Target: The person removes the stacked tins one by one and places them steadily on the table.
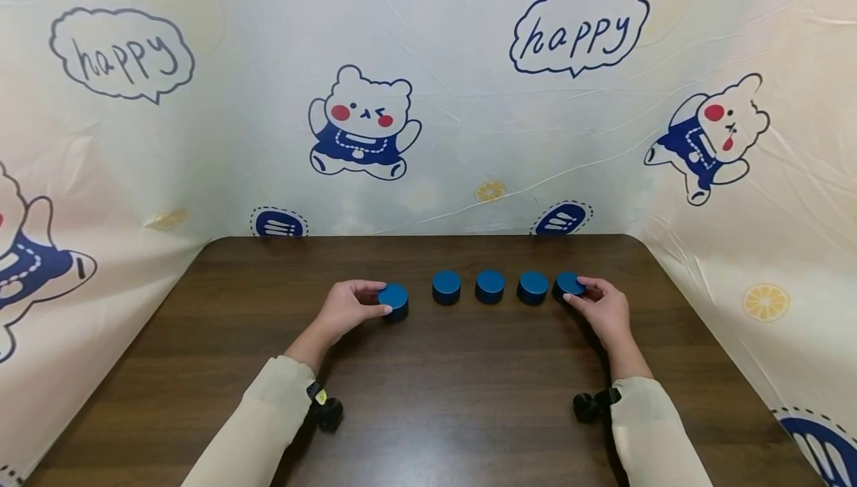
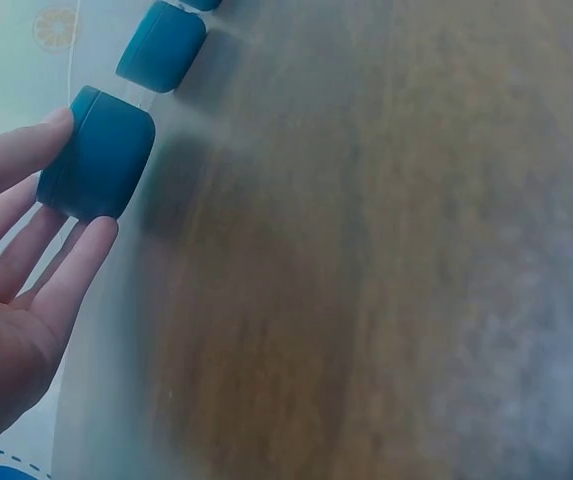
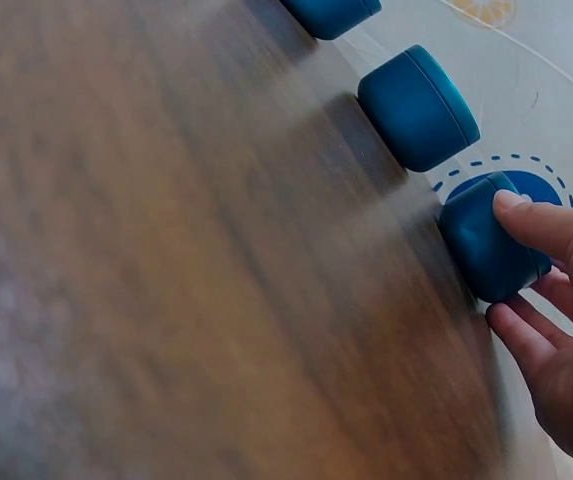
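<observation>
Blue pucks lie in one row across the dark wooden desk (image 1: pixel 428 398), running left to right in front of the person. At the left end the left hand (image 1: pixel 344 308) pinches the leftmost puck (image 1: pixel 393 300) between thumb and fingertips; the left wrist view shows those fingers (image 2: pixel 26 150) curved round its side. This puck sits apart from the others, with a wider gap to its right than between the rest. Next come three untouched pucks, evenly spaced: the second (image 1: pixel 445 286), the middle one (image 1: pixel 490 285) and the fourth (image 1: pixel 533 287). At the right end the right hand (image 1: pixel 602 307) grips the rightmost puck (image 1: pixel 567 285), which stands just beside the fourth. Each hand thus holds the end puck on its own side, the row's long axis spanning between them.
</observation>
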The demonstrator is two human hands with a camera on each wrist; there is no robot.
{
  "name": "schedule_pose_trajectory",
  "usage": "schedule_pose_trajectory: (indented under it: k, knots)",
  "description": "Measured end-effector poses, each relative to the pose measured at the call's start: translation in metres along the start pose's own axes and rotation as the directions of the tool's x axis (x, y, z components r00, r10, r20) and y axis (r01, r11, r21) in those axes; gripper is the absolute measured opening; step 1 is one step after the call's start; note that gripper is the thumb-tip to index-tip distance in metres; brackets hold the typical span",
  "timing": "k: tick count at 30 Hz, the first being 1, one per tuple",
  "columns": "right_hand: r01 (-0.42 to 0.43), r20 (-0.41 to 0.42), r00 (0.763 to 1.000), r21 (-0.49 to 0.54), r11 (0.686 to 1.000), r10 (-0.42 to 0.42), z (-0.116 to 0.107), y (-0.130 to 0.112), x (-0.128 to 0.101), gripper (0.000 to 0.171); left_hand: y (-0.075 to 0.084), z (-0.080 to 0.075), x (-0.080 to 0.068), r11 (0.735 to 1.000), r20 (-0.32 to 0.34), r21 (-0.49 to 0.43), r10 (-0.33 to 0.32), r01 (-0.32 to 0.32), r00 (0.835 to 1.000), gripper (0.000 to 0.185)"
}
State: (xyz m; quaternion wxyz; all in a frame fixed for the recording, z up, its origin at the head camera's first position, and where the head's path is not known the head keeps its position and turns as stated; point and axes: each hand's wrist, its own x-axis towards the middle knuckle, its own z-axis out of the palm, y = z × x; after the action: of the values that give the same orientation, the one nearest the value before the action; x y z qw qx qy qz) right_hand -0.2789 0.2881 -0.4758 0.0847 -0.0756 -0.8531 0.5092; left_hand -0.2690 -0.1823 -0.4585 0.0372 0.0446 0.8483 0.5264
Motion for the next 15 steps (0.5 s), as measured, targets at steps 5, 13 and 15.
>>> schedule_pose_trajectory:
  k: [5, 13, 15]
  knots:
    - [0.014, -0.005, 1.000, -0.004, 1.000, -0.014, 0.000, 0.001, 0.000, 0.053, 0.002, 0.002, 0.003, 1.000, -0.011, 0.023, 0.005, -0.005, 1.000, 0.047]
    - [0.014, -0.005, 1.000, 0.000, 1.000, -0.014, -0.001, 0.000, -0.001, 0.051, 0.004, 0.005, 0.011, 0.999, -0.021, 0.043, 0.001, 0.000, 1.000, 0.047]
    - [0.013, -0.001, 1.000, -0.003, 1.000, -0.013, -0.001, 0.000, -0.001, 0.052, 0.004, 0.007, 0.014, 0.999, -0.024, 0.042, -0.003, 0.004, 1.000, 0.047]
